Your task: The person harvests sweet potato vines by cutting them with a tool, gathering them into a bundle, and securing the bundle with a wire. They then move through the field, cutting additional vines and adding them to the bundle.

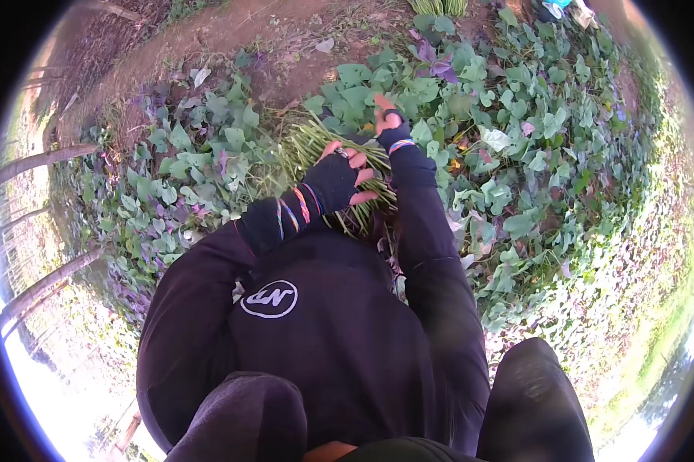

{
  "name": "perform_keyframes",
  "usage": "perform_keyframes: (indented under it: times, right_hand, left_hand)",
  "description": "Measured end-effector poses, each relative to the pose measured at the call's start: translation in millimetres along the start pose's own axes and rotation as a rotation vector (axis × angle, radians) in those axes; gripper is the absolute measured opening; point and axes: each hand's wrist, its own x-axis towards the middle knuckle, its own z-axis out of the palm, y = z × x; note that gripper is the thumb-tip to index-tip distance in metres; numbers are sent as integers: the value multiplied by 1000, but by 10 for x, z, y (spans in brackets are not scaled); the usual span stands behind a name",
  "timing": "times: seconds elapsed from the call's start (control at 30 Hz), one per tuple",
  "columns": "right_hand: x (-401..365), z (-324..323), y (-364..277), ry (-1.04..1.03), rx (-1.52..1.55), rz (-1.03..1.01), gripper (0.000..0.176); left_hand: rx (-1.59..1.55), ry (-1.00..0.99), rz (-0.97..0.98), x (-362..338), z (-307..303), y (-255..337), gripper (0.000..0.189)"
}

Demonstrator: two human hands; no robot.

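Grasping a bundle of thin pale-green stems [307, 143] in the black-gloved, bare-fingered left hand [339, 175]; holding the black-gloved, bare-fingered right hand [391, 125] just beside, near broad green leaves [354, 75].

Place: an outdoor crop field
Leafy vines [535, 131]: grown thickly across both sides
Soil [231, 38]: left bare at the field's far edge
Poles or trunks [45, 160]: seen at the left edge
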Motion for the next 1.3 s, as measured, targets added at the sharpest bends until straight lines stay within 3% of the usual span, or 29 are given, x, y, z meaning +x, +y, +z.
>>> perform_keyframes:
  times: [0.07,0.13,0.17,0.27,0.3,0.33,0.4,0.43,0.47,0.53,0.6,0.63,0.7,0.73,0.8,0.87,0.9,0.93,0.97,1.0,1.07,1.17,1.23,1.27,1.3]
  right_hand:
    - [-29,303,260,-244,-284,128,35]
    - [-206,417,420,-489,-141,359,37]
    - [-328,446,399,-546,-240,341,38]
    - [-528,243,-88,-696,-270,440,37]
    - [-503,101,-597,-702,-366,430,36]
    - [-520,118,-564,-715,-367,430,36]
    - [-587,187,-373,-820,-546,141,35]
    - [-660,268,-279,-682,-427,249,34]
    - [-673,269,-274,-682,-427,249,34]
    - [-713,224,-278,-377,-199,342,30]
    - [-732,171,-19,-288,-185,324,36]
    - [-709,100,-17,-305,-183,395,36]
    - [-681,38,-118,-299,-255,523,39]
    - [-674,18,-177,-295,-256,516,39]
    - [-673,-33,-380,-247,-283,556,43]
    - [-690,-112,-404,-187,-288,463,47]
    - [-687,-198,-355,-113,-181,555,48]
    - [-704,-265,-308,-37,-70,648,48]
    - [-727,-263,-343,-22,-146,690,50]
    - [-734,-252,-384,5,-221,728,52]
    - [-756,-78,-479,-68,-400,714,49]
    - [-708,155,-495,-78,-497,412,40]
    - [-673,166,-534,-153,-586,324,39]
    - [-617,143,-585,-216,-612,276,39]
    - [-592,215,-525,-13,274,339,31]
  left_hand:
    - [-25,62,16,-12,30,11,29]
    - [16,69,26,-54,35,5,29]
    - [-7,-9,-20,-80,51,-6,29]
    - [11,39,-34,-147,20,29,30]
    - [23,46,-43,-191,-10,83,31]
    - [19,46,-56,-236,-34,113,31]
    - [2,191,30,-335,-107,140,31]
    - [-71,260,93,-399,-169,145,30]
    - [-71,260,93,-492,-294,184,30]
    - [-90,365,75,-750,-555,214,32]
    - [-145,453,-170,-1186,-302,29,25]
    - [-147,452,-165,-1288,-242,-17,25]
    - [-167,220,-681,-1376,-178,-83,18]
    - [-164,227,-677,-1345,-89,-114,18]
    - [-27,-69,-470,-1056,101,-169,15]
    - [112,-352,-248,-740,293,-247,21]
    - [115,-342,-237,-618,401,-296,21]
    - [100,-168,-227,-509,499,-335,20]
    - [83,3,-214,-442,548,-357,20]
    - [88,10,-187,-364,398,-376,20]
    - [86,-648,-229,-432,-69,-519,15]
    - [-4,-701,-66,-411,-686,-482,9]
    - [-448,-293,-123,-41,-1014,-113,3]
    - [-380,-12,-109,165,-956,17,5]
    - [-397,73,-148,399,-719,20,8]
